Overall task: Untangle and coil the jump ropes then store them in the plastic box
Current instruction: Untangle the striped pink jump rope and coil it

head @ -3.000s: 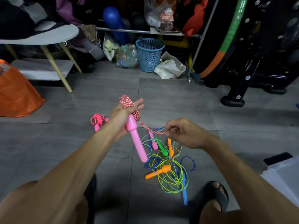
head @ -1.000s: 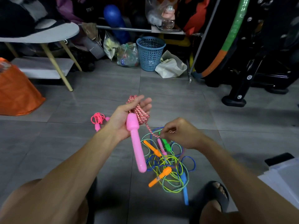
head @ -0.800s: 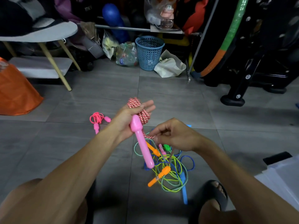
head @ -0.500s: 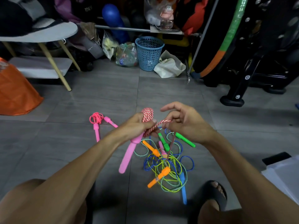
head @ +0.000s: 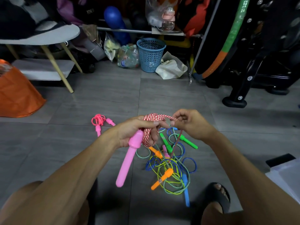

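Note:
My left hand (head: 132,133) grips a long pink handle (head: 128,161) that hangs downward, with a red-and-white rope coil (head: 150,125) wound around its fingers. My right hand (head: 189,122) pinches the free strand of that same rope just right of the coil; the strand drops from there into the pile. Below both hands on the floor lies a tangle of jump ropes (head: 170,166) in green, yellow and blue, with orange, green, blue and small pink handles. A coiled pink jump rope (head: 99,122) lies apart on the floor to the left. A translucent plastic box (head: 287,177) shows at the right edge.
An orange bag (head: 16,93) stands at the left and a stool with wooden legs (head: 53,51) behind it. A blue basket (head: 151,54), bags and bottles line the back. Black exercise equipment (head: 243,88) stands at the right. My sandalled foot (head: 215,200) rests beside the pile.
My right hand has carried the rope strand up over my left hand, adding a turn to the coil. The pink handle has swung to hang down to the left.

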`<state>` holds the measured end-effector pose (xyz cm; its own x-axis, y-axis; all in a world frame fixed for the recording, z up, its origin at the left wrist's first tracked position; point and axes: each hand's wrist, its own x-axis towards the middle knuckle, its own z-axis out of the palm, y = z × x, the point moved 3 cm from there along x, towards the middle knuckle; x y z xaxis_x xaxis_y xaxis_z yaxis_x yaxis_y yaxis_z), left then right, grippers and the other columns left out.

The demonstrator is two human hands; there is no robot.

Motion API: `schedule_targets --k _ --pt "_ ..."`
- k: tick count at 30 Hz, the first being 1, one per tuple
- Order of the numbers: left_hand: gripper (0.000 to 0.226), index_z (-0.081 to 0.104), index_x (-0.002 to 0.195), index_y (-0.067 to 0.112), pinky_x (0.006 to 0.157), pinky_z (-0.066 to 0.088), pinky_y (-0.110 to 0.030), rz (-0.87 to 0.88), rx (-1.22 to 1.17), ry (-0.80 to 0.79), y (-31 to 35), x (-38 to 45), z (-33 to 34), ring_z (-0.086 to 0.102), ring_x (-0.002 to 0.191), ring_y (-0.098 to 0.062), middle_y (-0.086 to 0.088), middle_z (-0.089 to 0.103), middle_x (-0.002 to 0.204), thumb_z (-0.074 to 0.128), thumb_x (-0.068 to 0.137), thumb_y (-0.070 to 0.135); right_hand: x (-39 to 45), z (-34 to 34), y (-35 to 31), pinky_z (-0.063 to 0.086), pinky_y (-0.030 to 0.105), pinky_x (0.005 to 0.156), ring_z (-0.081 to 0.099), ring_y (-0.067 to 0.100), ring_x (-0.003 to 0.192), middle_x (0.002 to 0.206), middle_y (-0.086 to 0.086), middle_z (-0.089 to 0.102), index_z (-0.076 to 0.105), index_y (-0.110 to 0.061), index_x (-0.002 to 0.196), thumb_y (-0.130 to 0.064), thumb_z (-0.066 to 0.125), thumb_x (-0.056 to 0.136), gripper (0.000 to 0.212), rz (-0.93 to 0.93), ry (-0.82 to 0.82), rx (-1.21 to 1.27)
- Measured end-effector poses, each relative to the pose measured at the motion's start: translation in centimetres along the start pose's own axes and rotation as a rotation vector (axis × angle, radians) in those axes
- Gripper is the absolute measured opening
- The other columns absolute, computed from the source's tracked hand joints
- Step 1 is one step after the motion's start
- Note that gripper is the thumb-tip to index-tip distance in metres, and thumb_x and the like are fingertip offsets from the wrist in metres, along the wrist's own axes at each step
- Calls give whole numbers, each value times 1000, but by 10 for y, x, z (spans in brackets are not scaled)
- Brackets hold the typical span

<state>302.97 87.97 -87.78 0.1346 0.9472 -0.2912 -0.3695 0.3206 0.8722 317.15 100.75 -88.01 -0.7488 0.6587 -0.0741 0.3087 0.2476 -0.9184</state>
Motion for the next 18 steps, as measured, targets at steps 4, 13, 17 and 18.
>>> schedule_targets --k 4,13,17,18 --pt "23 76 86 7 41 47 -19 98 -215 69 8 -3 -5 55 41 -11 -3 60 53 60 76 21 3 4 42 45 19 59 51 -5 48 63 4 57 60 -13 71 12 63 81 26 132 -148 -161" --pt "29 75 79 7 42 44 -16 137 -375 246 13 -2 -16 53 39 -10 -3 59 52 54 77 27 -2 6 31 53 38 71 61 17 56 60 6 62 66 -7 78 -16 51 96 26 169 24 189" --pt "27 71 75 6 44 44 -15 90 -346 302 11 -1 -16 54 39 -11 -4 60 52 56 76 28 2 -13 3 40 27 45 40 10 37 50 -1 47 66 -6 88 -26 49 97 27 155 139 267" --pt "26 69 75 6 44 44 -15 84 -339 304 9 0 -15 54 39 -11 -4 60 52 56 76 28 3 -19 5 34 25 44 34 9 38 49 -2 42 68 -6 88 -26 51 96 27 180 207 172"
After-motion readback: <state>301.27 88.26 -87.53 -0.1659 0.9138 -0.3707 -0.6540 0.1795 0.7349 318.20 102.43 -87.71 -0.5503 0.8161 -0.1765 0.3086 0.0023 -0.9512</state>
